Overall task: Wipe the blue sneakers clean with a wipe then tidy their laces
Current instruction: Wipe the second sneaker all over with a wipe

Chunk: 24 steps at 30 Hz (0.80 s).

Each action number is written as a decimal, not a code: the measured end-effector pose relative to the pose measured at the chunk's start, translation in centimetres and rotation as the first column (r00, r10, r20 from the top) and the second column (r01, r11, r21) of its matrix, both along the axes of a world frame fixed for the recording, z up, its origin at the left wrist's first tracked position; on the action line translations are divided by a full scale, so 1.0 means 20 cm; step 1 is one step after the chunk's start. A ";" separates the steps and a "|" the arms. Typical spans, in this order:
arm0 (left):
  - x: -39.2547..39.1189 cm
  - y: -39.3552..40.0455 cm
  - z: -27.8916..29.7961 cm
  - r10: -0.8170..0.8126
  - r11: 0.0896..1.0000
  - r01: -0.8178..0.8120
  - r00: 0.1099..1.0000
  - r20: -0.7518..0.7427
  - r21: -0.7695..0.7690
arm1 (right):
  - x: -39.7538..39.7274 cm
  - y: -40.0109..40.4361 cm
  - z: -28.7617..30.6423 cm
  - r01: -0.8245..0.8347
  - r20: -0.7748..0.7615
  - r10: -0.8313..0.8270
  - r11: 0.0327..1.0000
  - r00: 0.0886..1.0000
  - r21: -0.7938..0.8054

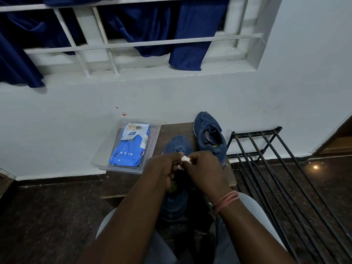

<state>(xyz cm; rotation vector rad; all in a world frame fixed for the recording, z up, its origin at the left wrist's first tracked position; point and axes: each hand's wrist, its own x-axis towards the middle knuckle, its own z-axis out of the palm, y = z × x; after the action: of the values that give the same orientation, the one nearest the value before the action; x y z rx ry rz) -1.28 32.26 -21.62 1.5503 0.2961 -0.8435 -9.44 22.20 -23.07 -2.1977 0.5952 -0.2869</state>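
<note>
**Two hands on one small wipe**

Two blue sneakers sit on the low brown surface (171,128) against the white wall. The near sneaker (176,147) lies directly under the person's hands, toe pointing to the wall; only its rounded toe and a dark stretch of its heel end show, the middle being hidden by the hands and forearms. Its fabric looks dull navy. The far sneaker (209,136) stands just beside it to the right, laces loosely criss-crossed over the tongue, a white sole edge along its side and a speck of green inside the opening.

The left hand (163,168) and right hand (204,166) meet above the near sneaker, both grips closed on a small crumpled white wipe (183,161) pinched between the fingertips. A pinkish band (225,201) circles the right wrist.

To the left of the sneakers, a clear plastic tray (99,159) holds a blue pack of wipes (131,145), its label flap lifted. A black metal rack (266,149) stands to the right on the dark floor.
</note>
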 end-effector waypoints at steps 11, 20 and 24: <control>0.09 0.07 -0.02 0.154 0.982 -0.174 0.964 -0.218 -0.074 | -0.20 -0.33 0.06 -0.218 -0.377 0.275 0.958 0.885 0.187; 0.07 0.07 0.04 0.213 0.961 -0.256 0.927 -0.308 -0.104 | -0.37 -0.59 0.12 -0.222 -0.367 0.372 0.894 0.852 0.390; -0.07 0.03 0.14 0.146 0.969 -0.192 0.952 -0.268 -0.153 | -0.32 -0.51 0.13 -0.194 -0.187 0.300 0.878 0.935 0.438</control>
<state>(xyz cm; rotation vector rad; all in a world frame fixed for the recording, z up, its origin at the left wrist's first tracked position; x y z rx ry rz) -2.74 32.85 -18.85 1.2312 0.5202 -0.9085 -15.80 12.01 -20.56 -1.8755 0.4482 0.2422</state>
